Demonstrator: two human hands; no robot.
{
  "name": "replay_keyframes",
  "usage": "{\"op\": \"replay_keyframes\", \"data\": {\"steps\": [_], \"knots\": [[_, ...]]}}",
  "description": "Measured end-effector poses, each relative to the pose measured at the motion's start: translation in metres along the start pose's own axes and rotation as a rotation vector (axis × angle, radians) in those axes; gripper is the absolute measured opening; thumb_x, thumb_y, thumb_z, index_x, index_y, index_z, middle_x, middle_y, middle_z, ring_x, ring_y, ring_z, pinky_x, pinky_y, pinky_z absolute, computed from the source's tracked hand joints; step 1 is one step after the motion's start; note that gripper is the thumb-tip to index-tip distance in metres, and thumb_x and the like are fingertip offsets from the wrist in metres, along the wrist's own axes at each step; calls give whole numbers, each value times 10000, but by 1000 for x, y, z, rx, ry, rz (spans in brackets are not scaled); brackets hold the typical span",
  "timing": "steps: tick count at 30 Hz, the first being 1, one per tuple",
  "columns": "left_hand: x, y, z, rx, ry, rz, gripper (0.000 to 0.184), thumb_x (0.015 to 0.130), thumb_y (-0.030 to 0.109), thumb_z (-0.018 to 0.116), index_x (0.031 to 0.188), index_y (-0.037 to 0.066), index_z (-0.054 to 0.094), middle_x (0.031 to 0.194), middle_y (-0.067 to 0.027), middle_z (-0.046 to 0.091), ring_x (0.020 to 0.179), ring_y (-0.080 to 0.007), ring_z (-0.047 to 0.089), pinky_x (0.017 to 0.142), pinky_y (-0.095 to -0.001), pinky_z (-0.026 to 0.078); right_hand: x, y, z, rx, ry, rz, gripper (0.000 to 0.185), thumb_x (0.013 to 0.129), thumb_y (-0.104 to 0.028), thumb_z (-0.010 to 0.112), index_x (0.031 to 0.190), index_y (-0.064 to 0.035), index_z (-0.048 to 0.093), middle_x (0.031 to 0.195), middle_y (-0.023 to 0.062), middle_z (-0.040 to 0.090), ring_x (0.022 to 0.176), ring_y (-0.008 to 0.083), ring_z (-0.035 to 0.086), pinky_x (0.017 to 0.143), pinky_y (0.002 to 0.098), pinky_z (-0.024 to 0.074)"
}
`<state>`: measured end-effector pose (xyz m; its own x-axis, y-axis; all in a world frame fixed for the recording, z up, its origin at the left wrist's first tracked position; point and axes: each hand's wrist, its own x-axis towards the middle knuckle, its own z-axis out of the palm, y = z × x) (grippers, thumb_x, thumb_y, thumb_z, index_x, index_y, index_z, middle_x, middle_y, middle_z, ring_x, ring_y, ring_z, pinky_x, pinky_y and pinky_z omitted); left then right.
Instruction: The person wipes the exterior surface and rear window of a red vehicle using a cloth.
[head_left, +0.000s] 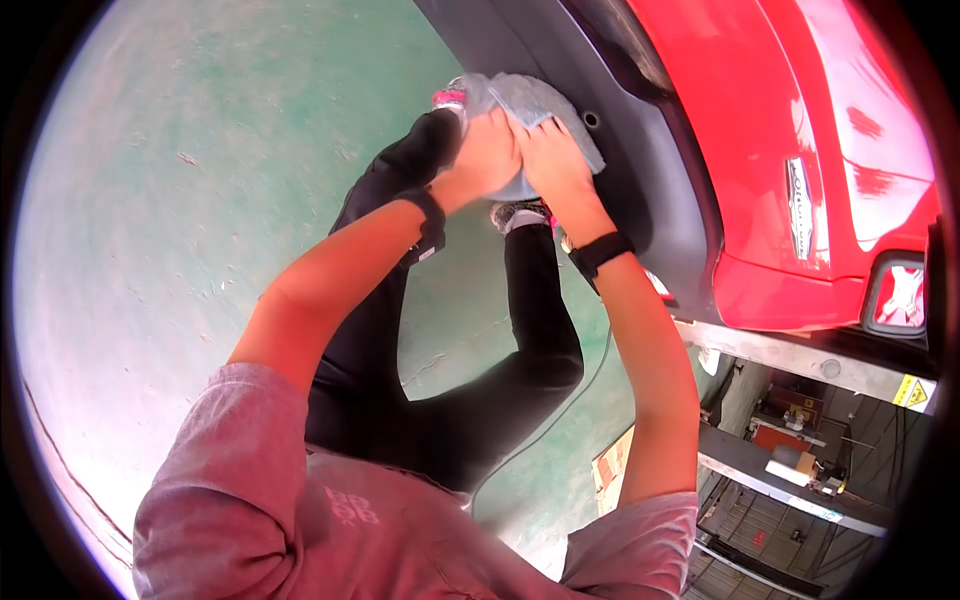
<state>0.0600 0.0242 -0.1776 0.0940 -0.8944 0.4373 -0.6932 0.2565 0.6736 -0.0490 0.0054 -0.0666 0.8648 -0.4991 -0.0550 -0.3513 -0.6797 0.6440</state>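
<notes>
A grey-blue cloth [535,92] is bunched up in front of the dark grey bumper [640,150] of a red car. Both hands are on it, close together. My left hand [487,155] grips the cloth's near left part, its fingers curled into the folds. Beside it, my right hand [553,158] has its fingers bent over the cloth, with the fingertips partly sunk in the fabric. The cloth's right edge lies against or very near the bumper, by a small round hole [591,120]. What lies under the cloth is hidden.
Red bodywork [750,130] with a chrome badge [798,208] rises on the right. Below it are a metal beam [780,355] and shop equipment [795,465]. A thin cable [560,412] runs over the green floor [220,180]. My shoes [520,213] are beneath the cloth.
</notes>
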Motion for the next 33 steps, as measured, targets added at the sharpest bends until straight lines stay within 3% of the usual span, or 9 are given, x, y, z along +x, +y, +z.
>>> {"op": "replay_keyframes", "data": {"steps": [4, 6, 11, 15, 18, 22, 24, 28, 33], "knots": [[-50, 60, -5, -129, 14, 158, 541, 824, 82, 589, 1280, -172, 442, 1110, -323, 530, 980, -451, 529, 885, -502, 429, -74, 3, -14, 72, -144, 96, 582, 934, -178, 554, 1505, -130, 452, 941, 56, 716, 973, 238, 651, 1014, 374, 448], [-69, 86, -19, -106, -177, 229, 778, 784, 78, 629, 1443, -202, 325, 1072, -264, 598, 998, -390, 560, 929, -450, 436, -104, 7, -35, 108, -340, 153, 519, 932, -149, 544, 1449, -110, 507, 1087, 62, 712, 1067, 223, 639, 1039, 343, 446], [-110, 104, -21, -157, -428, 495, 867, 814, 92, 659, 1558, -63, 241, 1026, -208, 596, 961, -352, 574, 853, -437, 487, -189, 18, -41, 115, -118, 198, 538, 903, -201, 601, 1439, -176, 555, 1227, 73, 697, 1137, 230, 634, 1030, 371, 460], [-124, 110, -33, -228, -276, 687, 869, 813, 119, 688, 1566, -16, 274, 975, -145, 587, 940, -311, 579, 812, -425, 501, -221, 20, -53, 45, 23, 299, 608, 891, -224, 623, 1489, -202, 517, 1344, 88, 646, 1226, 301, 603, 1071, 458, 421], [-123, 106, -37, -156, -332, 682, 831, 762, 77, 653, 1523, -46, 344, 956, -114, 574, 913, -291, 593, 876, -394, 485, -233, 22, -57, 6, 0, 390, 581, 913, -242, 620, 1484, -194, 522, 1431, 89, 585, 1288, 343, 563, 1093, 512, 392], [-103, 85, -28, -128, -192, 359, 815, 752, 32, 639, 1519, -8, 367, 993, -131, 584, 937, -309, 597, 865, -397, 506, -223, 17, -59, 7, 76, 460, 559, 931, -233, 618, 1480, -192, 524, 1476, 106, 537, 1324, 344, 539, 1084, 527, 406], [-89, 65, -32, -95, -131, 390, 750, 824, 47, 632, 1519, 20, 351, 1061, -184, 577, 977, -368, 594, 899, -446, 512, -217, 12, -59, 22, 80, 475, 554, 934, -230, 618, 1479, -191, 526, 1476, 117, 534, 1325, 346, 537, 1086, 526, 403], [-88, 58, -37, -135, -185, 422, 746, 806, 37, 641, 1503, 14, 375, 1040, -180, 575, 958, -369, 595, 880, -450, 514, -211, 6, -53, 58, 74, 497, 540, 961, -255, 601, 1490, -198, 513, 1550, 129, 455, 1330, 413, 515, 1104, 543, 370], [-91, 53, -64, -162, -238, 354, 695, 814, 9, 614, 1477, 5, 406, 1073, -188, 575, 949, -376, 593, 873, -456, 509, -208, 8, -48, 83, 108, 500, 547, 959, -284, 617, 1487, -182, 516, 1469, 131, 535, 1267, 380, 576, 1074, 541, 403]]}}
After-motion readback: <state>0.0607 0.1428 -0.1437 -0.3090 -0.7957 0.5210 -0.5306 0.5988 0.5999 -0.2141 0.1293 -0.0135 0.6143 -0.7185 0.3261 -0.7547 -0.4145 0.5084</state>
